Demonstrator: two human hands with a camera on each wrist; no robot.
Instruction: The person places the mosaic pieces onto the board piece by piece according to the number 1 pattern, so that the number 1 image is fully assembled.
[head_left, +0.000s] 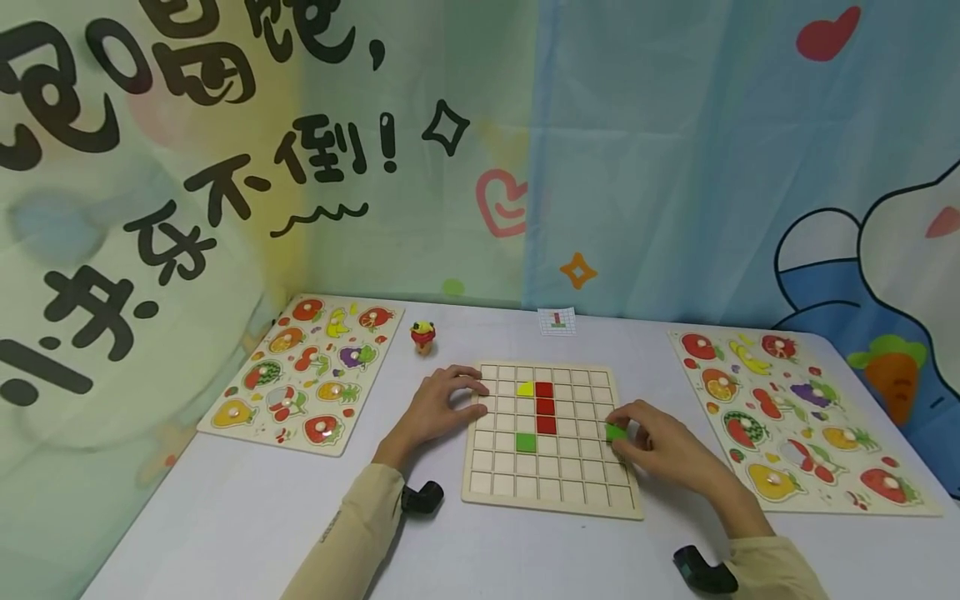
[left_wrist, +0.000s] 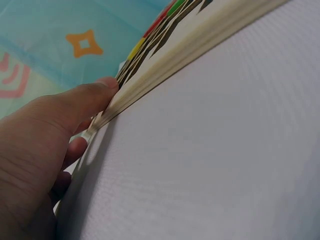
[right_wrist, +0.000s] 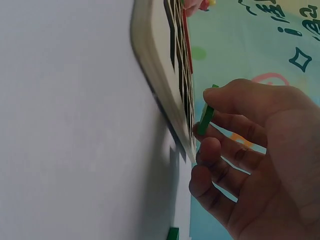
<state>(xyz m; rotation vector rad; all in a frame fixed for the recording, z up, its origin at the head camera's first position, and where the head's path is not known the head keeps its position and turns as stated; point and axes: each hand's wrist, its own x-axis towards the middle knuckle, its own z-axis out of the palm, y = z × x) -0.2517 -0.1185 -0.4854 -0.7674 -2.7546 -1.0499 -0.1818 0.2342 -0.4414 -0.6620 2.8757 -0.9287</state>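
A wooden grid board lies on the white table. Set in its cells are a yellow tile, a column of red tiles and a green tile. My left hand rests against the board's left edge, thumb and fingertips touching it; the left wrist view shows the thumb at the rim. Over the right edge, my right hand pinches another green tile between thumb and fingers, tilted on its edge. Whether this tile touches the board I cannot tell.
Fruit puzzle boards lie at left and right. A small figurine and a grid pattern card stand behind the board. Another green piece is on the table in the right wrist view. A printed curtain hangs behind.
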